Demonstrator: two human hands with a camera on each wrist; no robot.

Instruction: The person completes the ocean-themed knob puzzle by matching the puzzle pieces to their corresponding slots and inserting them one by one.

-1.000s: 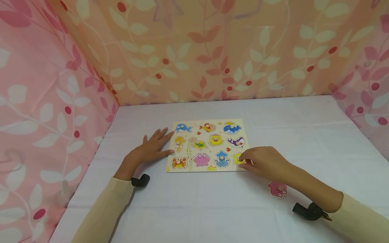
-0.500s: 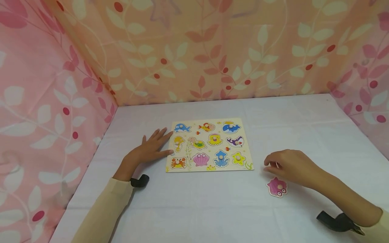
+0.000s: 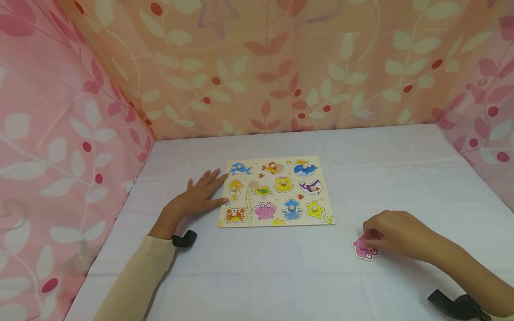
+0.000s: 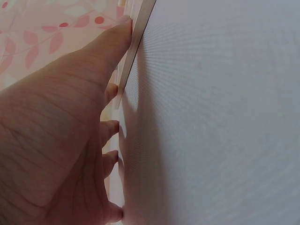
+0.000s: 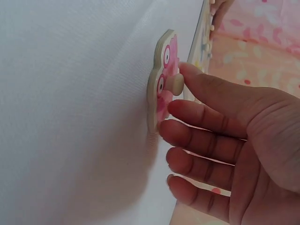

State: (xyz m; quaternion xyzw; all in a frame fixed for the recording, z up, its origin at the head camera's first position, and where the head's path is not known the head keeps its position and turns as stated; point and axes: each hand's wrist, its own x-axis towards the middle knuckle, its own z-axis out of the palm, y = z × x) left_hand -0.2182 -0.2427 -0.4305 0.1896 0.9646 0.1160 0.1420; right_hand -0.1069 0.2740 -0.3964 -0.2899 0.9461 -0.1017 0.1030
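Note:
A wooden knob puzzle board [image 3: 241, 225] with sea animal pictures lies flat on the white cloth. My left hand [image 3: 198, 196] rests beside it with fingers spread, fingertips and thumb at its left edge. In the left wrist view, the thumb [image 4: 110, 44] touches the board's side. To the board's right lies a pink shell puzzle piece [image 3: 364, 254] with two round eyes. My right hand [image 3: 397, 234] is over it, thumb and curled fingers around its pale wooden knob [image 5: 177, 84]. In the head view the right hand covers that knob.
White cloth [image 3: 257, 285] covers the table. Patterned fabric hangs behind [image 3: 281, 67] and at the left and right sides. Knobbed pieces, including a yellow starfish [image 3: 315, 209] and a blue squid [image 3: 292, 209], sit in the board. The board's pink shell picture [image 3: 265, 211] shows no knob.
My right hand has left the yellow starfish, moved right and toward me, and come down onto the pink shell piece's knob. The left hand has stayed at the board's edge.

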